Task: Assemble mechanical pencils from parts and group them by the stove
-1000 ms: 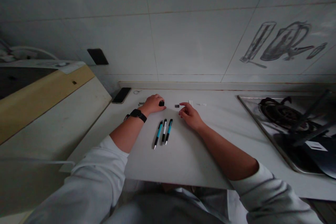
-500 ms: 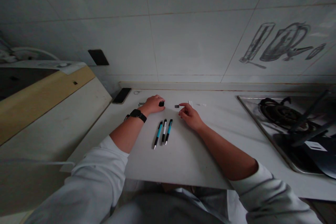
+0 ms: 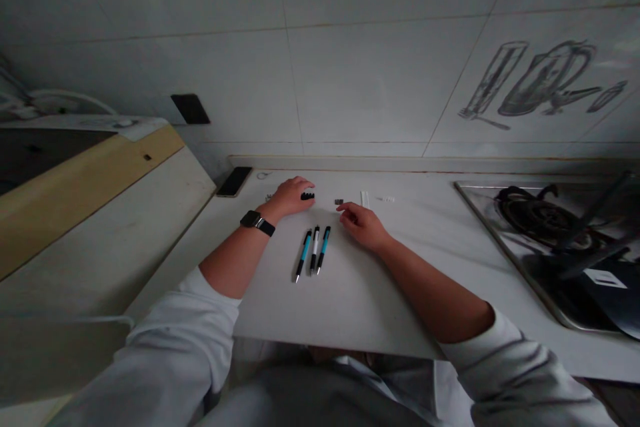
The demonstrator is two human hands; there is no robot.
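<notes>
white counter point(image 3: 400, 260) under dim light, both forearms laid out on it. left hand point(image 3: 291, 195) rests palm down near the back of the counter, fingers loosely curled, fingertips touching a small row of black pieces point(image 3: 308, 196); whether it grips them or only rests against them i cannot tell. black watch point(image 3: 257, 221) on that wrist. right hand point(image 3: 363, 225) lies on the counter, fingers half curled, index finger stretched toward a small dark piece point(image 3: 339, 201) just beyond the fingertip, close but apart; this hand holds nothing visible. between and nearer than the two hands: three pens point(image 3: 313, 251) lying side by side, nearly parallel, tips toward the person, two with blue barrels and a white one in the middle. just past the right hand: thin white rods point(image 3: 365, 199), and a small white piece point(image 3: 386, 199) beside them. dark phone point(image 3: 234, 181) flat at the back left corner. gas hob point(image 3: 555, 233) set in at the right. tiled wall point(image 3: 350, 67) behind.
</notes>
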